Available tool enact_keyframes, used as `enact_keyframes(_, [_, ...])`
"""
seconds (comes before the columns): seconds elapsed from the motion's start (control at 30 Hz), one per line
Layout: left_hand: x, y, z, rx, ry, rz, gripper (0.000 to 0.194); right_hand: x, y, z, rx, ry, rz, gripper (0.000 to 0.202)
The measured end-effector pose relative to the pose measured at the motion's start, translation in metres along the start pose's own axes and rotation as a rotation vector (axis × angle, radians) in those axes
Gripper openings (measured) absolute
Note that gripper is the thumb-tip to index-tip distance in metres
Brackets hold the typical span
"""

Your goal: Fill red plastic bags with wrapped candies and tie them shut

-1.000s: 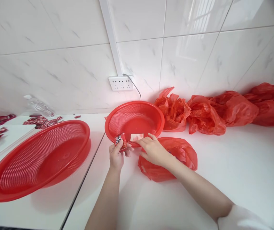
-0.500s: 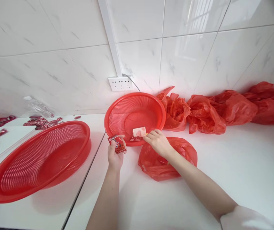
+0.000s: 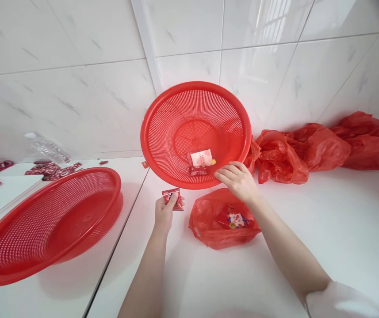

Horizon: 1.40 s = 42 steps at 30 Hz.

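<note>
My left hand point(image 3: 166, 212) is closed around a small red snack packet point(image 3: 176, 201), thumb on top, just in front of the near red plastic basket point(image 3: 156, 152). That basket tips up, its opening facing me. Inside its lower side lie a pale card point(image 3: 201, 157) with a small yellow flower shape at its corner and a dark red packet point(image 3: 198, 170). My right hand point(image 3: 237, 181) has its bent fingers at the basket's lower right rim. Below it, an open red plastic bag point(image 3: 205, 229) holds a red packet with a white and blue print point(image 3: 237, 219).
A second red basket point(image 3: 118, 185) stands at left. Behind it are a clear bottle point(image 3: 51, 150), scattered red packets point(image 3: 51, 170) and a white board point(image 3: 13, 194). Several crumpled red bags point(image 3: 284, 157) line the tiled wall at right. A seam crosses the white tabletop.
The near basket has tipped up toward me, covering the wall socket. The pale card now lies free of my right hand, which has moved right along the rim. My left hand keeps its packet.
</note>
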<state>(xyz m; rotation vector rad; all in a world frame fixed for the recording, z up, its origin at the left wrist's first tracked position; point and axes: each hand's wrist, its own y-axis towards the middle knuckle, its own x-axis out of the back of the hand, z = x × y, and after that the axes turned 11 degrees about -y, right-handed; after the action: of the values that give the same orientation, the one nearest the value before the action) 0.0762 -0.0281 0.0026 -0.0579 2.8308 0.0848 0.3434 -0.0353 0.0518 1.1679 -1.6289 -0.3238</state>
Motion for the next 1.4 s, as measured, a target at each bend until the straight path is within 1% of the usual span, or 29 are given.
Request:
enact_keyframes(0.1, [0.002, 0.005, 0.01, 0.057, 0.064, 0.009, 0.046, 0.003, -0.001, -0.005, -0.033, -0.003, -0.037, 0.024])
enact_keyframes(0.17, [0.002, 0.008, 0.015, 0.11, 0.049, 0.015, 0.046, 0.005, -0.001, -0.006, -0.067, 0.017, -0.038, 0.024])
enact_keyframes(0.2, [0.002, 0.009, 0.016, 0.113, 0.022, -0.007, 0.046, 0.005, -0.002, -0.007, -0.078, 0.029, -0.026, 0.023])
enact_keyframes(0.3, [0.003, 0.012, 0.018, 0.031, -0.134, -0.133, 0.039, 0.003, -0.004, -0.008, -0.069, 0.058, 0.032, 0.022])
enact_keyframes(0.33, [0.003, 0.012, 0.017, 0.006, -0.212, -0.146, 0.036, 0.0, -0.004, -0.007, -0.056, 0.068, 0.053, 0.021])
enact_keyframes(0.37, [0.004, 0.013, 0.017, -0.005, -0.296, -0.126, 0.033, -0.002, -0.005, -0.006, -0.037, 0.08, 0.072, 0.021])
enact_keyframes(0.47, [0.006, 0.014, 0.015, 0.001, -0.517, -0.01, 0.027, -0.011, -0.007, 0.002, 0.023, 0.12, 0.121, 0.022])
enact_keyframes(0.53, [0.007, 0.015, 0.015, -0.005, -0.555, -0.017, 0.025, -0.017, -0.008, 0.012, 0.056, 0.154, 0.16, 0.024])
enact_keyframes(0.7, [0.01, 0.02, 0.019, -0.04, -0.482, -0.181, 0.033, -0.032, -0.01, 0.047, 0.142, 0.282, 0.272, 0.025])
enact_keyframes(0.77, [0.01, 0.021, 0.019, -0.081, -0.473, -0.233, 0.035, -0.036, -0.012, 0.056, 0.142, 0.312, 0.338, 0.025])
enact_keyframes(0.8, [0.01, 0.021, 0.018, -0.108, -0.457, -0.24, 0.036, -0.036, -0.013, 0.059, 0.134, 0.328, 0.374, 0.023])
enact_keyframes(0.87, [0.007, 0.02, 0.016, -0.159, -0.411, -0.221, 0.039, -0.035, -0.014, 0.059, 0.103, 0.39, 0.443, 0.018])
enact_keyframes(0.9, [0.005, 0.018, 0.015, -0.177, -0.388, -0.202, 0.04, -0.033, -0.014, 0.058, 0.081, 0.445, 0.471, 0.022])
enact_keyframes(0.93, [0.003, 0.015, 0.014, -0.188, -0.368, -0.185, 0.04, -0.031, -0.013, 0.056, 0.052, 0.516, 0.492, 0.03])
enact_keyframes(1.0, [-0.002, 0.01, 0.011, -0.196, -0.328, -0.153, 0.04, -0.027, -0.008, 0.055, -0.05, 0.668, 0.514, 0.042])
enact_keyframes(1.07, [-0.004, 0.005, 0.01, -0.189, -0.286, -0.114, 0.039, -0.028, -0.001, 0.059, -0.18, 0.768, 0.528, 0.048])
enact_keyframes(1.13, [-0.006, 0.002, 0.009, -0.183, -0.247, -0.073, 0.039, -0.032, 0.007, 0.067, -0.248, 0.821, 0.565, 0.058])
enact_keyframes(1.17, [-0.006, 0.001, 0.009, -0.186, -0.231, -0.061, 0.039, -0.036, 0.011, 0.071, -0.242, 0.85, 0.597, 0.065])
enact_keyframes(1.23, [-0.006, 0.0, 0.01, -0.198, -0.206, -0.058, 0.039, -0.041, 0.015, 0.081, -0.184, 0.918, 0.655, 0.076])
enact_keyframes(1.27, [-0.006, 0.0, 0.01, -0.203, -0.2, -0.065, 0.039, -0.043, 0.015, 0.085, -0.158, 0.944, 0.661, 0.079])
enact_keyframes(1.33, [-0.006, 0.0, 0.011, -0.199, -0.195, -0.077, 0.04, -0.044, 0.014, 0.09, -0.137, 0.972, 0.615, 0.082])
enact_keyframes(1.4, [-0.006, 0.001, 0.011, -0.189, -0.198, -0.09, 0.043, -0.042, 0.011, 0.09, -0.144, 1.006, 0.54, 0.079])
